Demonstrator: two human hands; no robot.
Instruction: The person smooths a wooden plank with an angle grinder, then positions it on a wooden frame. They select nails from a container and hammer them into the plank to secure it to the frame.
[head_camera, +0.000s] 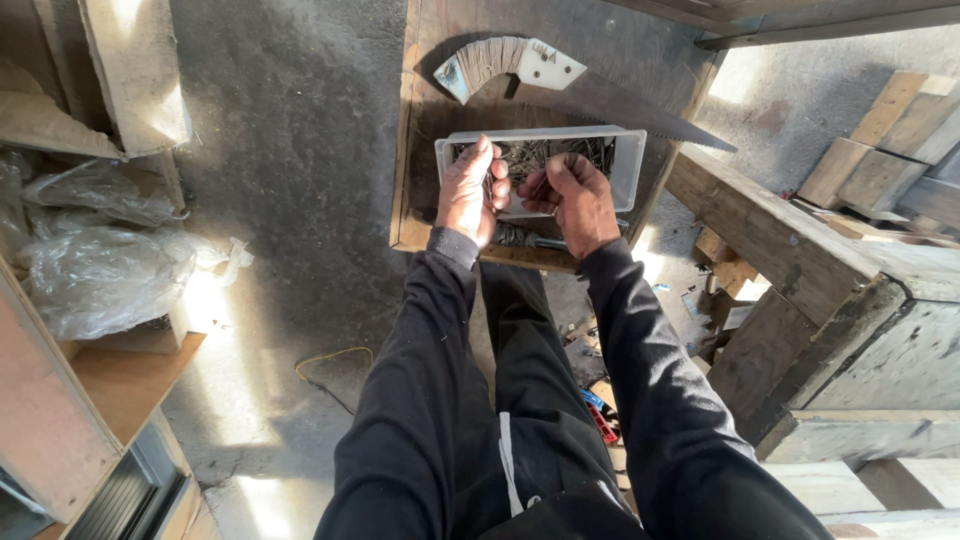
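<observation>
Nails (560, 155) are lying in a white tray (628, 165) at upper centre, directly under both hands, the right hand (575, 200) pinching a few with curled fingers, the left hand (470, 190) curling loosely beside it, contents unclear, a saw (610, 100) lying just beyond.

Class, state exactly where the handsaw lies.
In the head view, the handsaw lies top centre on the wooden board, just beyond the white tray of nails under both hands.
</observation>
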